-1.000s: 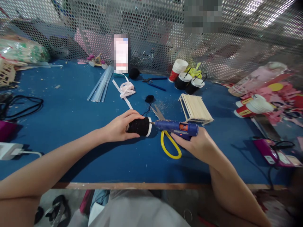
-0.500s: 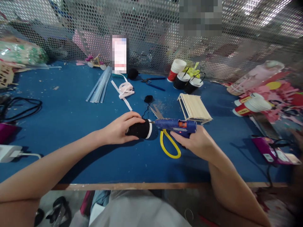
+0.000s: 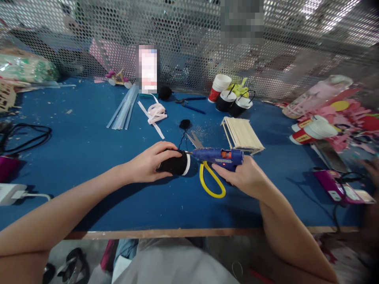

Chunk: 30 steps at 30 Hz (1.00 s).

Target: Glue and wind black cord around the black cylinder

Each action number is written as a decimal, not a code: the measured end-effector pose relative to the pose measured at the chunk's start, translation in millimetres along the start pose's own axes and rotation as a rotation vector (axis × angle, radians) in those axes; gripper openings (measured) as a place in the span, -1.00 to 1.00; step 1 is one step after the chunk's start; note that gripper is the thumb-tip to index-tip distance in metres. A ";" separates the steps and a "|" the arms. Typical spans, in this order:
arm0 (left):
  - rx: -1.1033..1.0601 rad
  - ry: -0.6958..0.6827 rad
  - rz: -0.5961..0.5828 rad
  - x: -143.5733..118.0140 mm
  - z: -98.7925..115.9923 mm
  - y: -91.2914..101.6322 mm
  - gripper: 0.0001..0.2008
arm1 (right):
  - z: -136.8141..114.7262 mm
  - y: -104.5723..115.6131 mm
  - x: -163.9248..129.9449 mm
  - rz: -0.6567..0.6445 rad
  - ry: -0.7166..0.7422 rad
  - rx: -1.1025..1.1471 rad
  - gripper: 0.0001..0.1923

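Observation:
My left hand (image 3: 152, 162) is wrapped round a black yarn-covered paper cup (image 3: 174, 163), which lies on its side with its white rim facing right. In my right hand (image 3: 244, 175) is a blue hot glue gun (image 3: 217, 156), its small red light lit. The nozzle points left and reaches the cup near its rim; whether it touches is too small to tell. A strand of black yarn runs from the cup up to a small black yarn ball (image 3: 185, 124). Under the glue gun lie scissors with yellow handles (image 3: 211, 181), blades pointing away from me.
Beyond my hands lie clear glue sticks (image 3: 122, 108), white ribbon (image 3: 156, 113), pliers (image 3: 191, 104) and a small wooden stick stand (image 3: 242, 134). Two black cups (image 3: 233, 103) stand near stacked paper cups (image 3: 219, 86). Perforated metal mesh (image 3: 183, 47) closes the back. Another person's hand (image 3: 371, 169) shows at far right.
The nozzle has shifted very slightly left along the cup's edge. Both hands keep their holds, and the whole view has moved a little. The other person's hand has come into view at right.

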<state>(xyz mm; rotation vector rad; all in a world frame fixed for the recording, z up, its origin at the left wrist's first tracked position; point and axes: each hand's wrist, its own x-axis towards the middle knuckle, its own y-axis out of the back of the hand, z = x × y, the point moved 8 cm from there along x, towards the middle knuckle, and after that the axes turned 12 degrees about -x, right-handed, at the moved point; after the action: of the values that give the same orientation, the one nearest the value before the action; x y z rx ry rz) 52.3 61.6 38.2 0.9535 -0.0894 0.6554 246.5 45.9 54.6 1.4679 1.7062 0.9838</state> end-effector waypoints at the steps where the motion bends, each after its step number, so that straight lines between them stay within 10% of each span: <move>1: 0.002 0.000 0.000 0.0 0.0 -0.1 -0.56 | 1.3 -1.7 0.6 -0.009 -0.001 0.005 -0.76; 30: -0.015 0.003 0.001 0.2 -1.5 -0.1 -0.56 | 3.2 -4.3 2.6 -0.013 -0.007 -0.012 -0.73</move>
<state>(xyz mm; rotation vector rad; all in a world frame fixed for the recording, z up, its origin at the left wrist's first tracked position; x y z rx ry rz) 52.2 62.8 37.3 0.9379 -0.0926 0.6565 246.8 48.5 49.2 1.4492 1.6995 0.9799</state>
